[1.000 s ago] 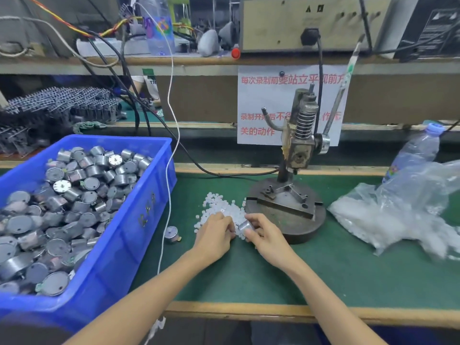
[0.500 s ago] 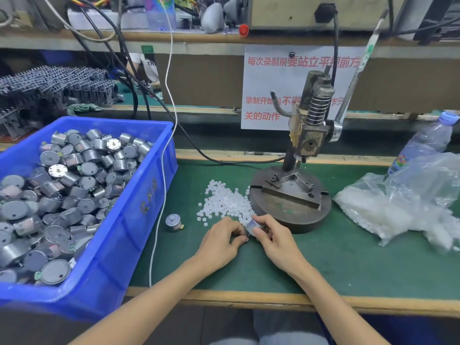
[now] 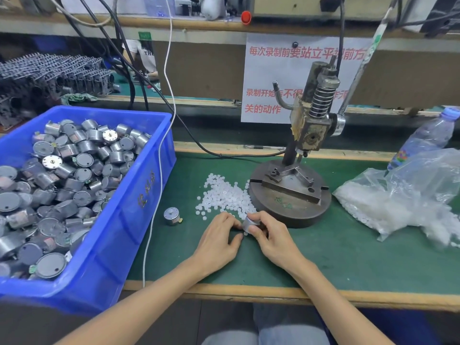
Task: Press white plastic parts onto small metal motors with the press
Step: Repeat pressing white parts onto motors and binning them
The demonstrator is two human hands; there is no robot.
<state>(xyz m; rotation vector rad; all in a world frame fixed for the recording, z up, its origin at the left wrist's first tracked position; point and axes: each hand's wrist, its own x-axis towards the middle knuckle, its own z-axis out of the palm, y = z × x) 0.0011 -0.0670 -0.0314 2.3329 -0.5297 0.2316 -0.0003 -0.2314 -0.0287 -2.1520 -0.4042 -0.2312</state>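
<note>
Fitting a cap onto a shaft by hand is the step here, judging from the head view. The right hand (image 3: pixel 271 235) curls its fingers around a small metal motor (image 3: pixel 251 223), held just above the green mat (image 3: pixel 323 257) near the front edge of the press base (image 3: pixel 290 210). The left hand (image 3: pixel 219 237) meets it end-on with fingertips and thumb drawn together. It seems to pinch a white plastic part (image 3: pixel 246 234) against the motor's end, though the fingers hide most of that spot.

To do this well, the part should sit square on the shaft, started only lightly, so that the press (image 3: pixel 308 130) does the real seating. A tilted cap would likely jam or crack under the ram. The right hand's grip around the motor body looks sound, as it leaves the shaft end free.

The next move likely calls for carrying the motor to the angled fixture (image 3: pixel 290 181) on the base, shaft up, and keeping fingers out before pulling the lever (image 3: pixel 361 61).

The pile of white plastic parts (image 3: pixel 226 195) lies between the hands and the base, within easy reach. One loose motor (image 3: pixel 171 216) stands on the mat just beside the blue bin (image 3: pixel 139 202), which is heaped with motors (image 3: pixel 62 175). A clear bag of white parts (image 3: pixel 388 202) and a water bottle (image 3: pixel 428 138) lie to the right.
</note>
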